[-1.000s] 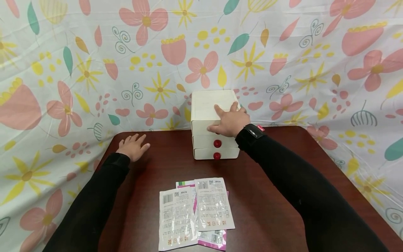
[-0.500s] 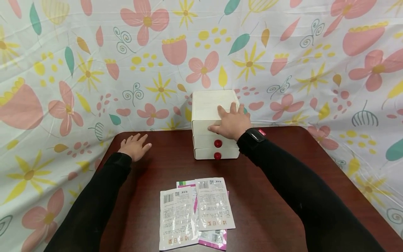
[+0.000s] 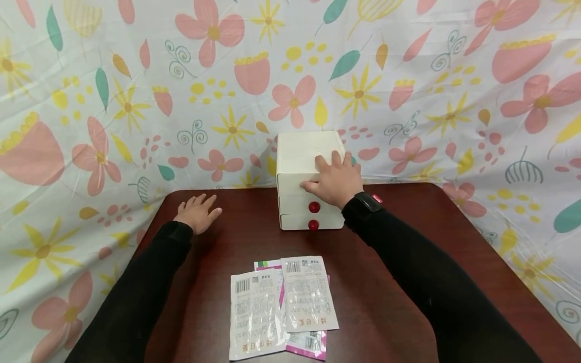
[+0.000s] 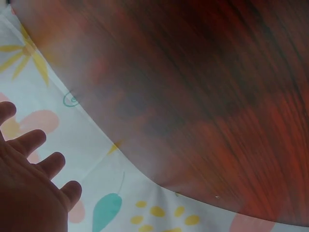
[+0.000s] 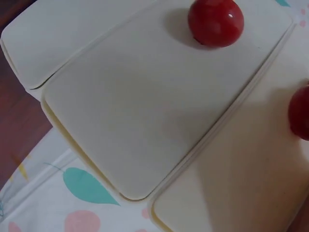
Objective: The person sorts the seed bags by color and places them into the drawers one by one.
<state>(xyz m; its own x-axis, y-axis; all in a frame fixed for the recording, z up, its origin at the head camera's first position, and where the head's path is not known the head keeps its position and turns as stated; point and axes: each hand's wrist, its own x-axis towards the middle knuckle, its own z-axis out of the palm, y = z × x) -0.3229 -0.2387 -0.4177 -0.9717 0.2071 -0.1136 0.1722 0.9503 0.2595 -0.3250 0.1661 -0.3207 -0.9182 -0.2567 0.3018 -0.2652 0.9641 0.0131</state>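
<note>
A small white drawer box [image 3: 308,146] with red knobs stands at the back of the table. My right hand [image 3: 338,179] rests on its right front top edge, fingers spread over the top and thumb against the top drawer's front. One red knob [image 5: 216,21] shows on the middle drawer in the right wrist view, and part of the top drawer's knob [image 5: 300,113] at the right edge. The drawers look closed. My left hand [image 3: 197,214] is held over the table's back left part, fingers spread and holding nothing; its fingers [image 4: 53,164] appear in the left wrist view.
Several flat printed packets lie overlapped at the table's front middle, with a white packet [image 3: 310,295] on top and another white packet [image 3: 255,317] at left. The dark red-brown table [image 3: 381,282] has rounded back corners. Behind it hangs a floral cloth [image 3: 181,91].
My right hand has shifted slightly to the right on the box. My left hand has drifted a little to the right. The box and packets stay in place.
</note>
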